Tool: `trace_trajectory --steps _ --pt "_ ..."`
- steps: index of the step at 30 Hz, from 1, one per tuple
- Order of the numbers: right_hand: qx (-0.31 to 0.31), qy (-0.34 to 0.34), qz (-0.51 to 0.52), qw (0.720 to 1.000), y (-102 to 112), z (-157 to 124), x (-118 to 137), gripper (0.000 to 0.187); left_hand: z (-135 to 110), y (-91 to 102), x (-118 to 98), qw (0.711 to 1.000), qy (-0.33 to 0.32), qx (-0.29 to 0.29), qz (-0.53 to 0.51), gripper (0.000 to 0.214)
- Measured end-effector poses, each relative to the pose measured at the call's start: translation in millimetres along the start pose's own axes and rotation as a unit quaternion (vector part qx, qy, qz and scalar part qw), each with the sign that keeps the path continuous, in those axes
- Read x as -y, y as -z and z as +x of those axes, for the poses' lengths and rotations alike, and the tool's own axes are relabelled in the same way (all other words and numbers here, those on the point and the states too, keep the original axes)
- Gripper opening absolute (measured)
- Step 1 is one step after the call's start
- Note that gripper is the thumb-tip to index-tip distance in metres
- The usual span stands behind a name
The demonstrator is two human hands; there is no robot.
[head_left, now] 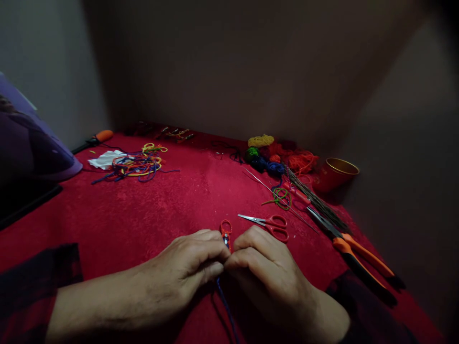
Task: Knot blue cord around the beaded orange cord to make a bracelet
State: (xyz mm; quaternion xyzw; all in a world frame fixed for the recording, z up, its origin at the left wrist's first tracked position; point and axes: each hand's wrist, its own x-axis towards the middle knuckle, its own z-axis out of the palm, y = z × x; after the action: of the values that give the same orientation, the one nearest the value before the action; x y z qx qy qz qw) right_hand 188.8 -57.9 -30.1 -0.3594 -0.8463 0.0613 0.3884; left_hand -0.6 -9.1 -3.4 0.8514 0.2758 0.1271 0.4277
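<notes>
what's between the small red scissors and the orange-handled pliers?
In the head view, between the red scissors and the orange-handled pliers, a thin metal rod crosses diagonally; otherwise only bare red cloth shows there.

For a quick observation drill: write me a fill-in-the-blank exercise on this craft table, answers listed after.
1. Both hands, the left hand and the right hand, pinch a knotted cord piece over a ____ cloth.
2. The small scissors just beyond the right hand have ____ handles.
3. The cup stands at the table's far ____ corner.
4. The pliers have ____ handles.

Answers: red; red; right; orange
</notes>
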Motion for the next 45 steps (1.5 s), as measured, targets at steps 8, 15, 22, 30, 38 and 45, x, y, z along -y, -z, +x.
trace_trajectory --steps 8,15,22,30,38,45 --pt "0.007 -0.022 0.003 1.0 -0.9 0.5 -2.0 0.012 8.1 -6.2 8.4 0.995 0.049 -0.025 -0.079 0.013" --pt "0.043 -0.05 0.033 0.997 8.2 1.5 -0.1 0.013 5.6 -8.6 11.2 0.997 0.033 -0.038 -0.062 0.014" --pt "0.156 -0.117 0.038 0.98 27.4 3.9 -1.3 0.006 5.0 -8.4 12.2 0.997 -0.053 -0.057 0.011 0.018" --pt "0.207 -0.13 0.001 0.97 26.1 -0.9 -7.4 0.01 4.8 -9.4 12.3 0.994 -0.075 -0.053 0.06 0.02" --pt "0.184 -0.144 -0.011 0.972 18.8 -2.2 -10.4 0.009 2.8 -11.4 15.5 0.988 -0.115 -0.05 0.092 0.019" --pt "0.175 -0.146 -0.019 0.974 15.2 -1.6 -8.5 0.007 5.0 -12.2 17.7 0.987 -0.121 -0.067 0.085 0.019"
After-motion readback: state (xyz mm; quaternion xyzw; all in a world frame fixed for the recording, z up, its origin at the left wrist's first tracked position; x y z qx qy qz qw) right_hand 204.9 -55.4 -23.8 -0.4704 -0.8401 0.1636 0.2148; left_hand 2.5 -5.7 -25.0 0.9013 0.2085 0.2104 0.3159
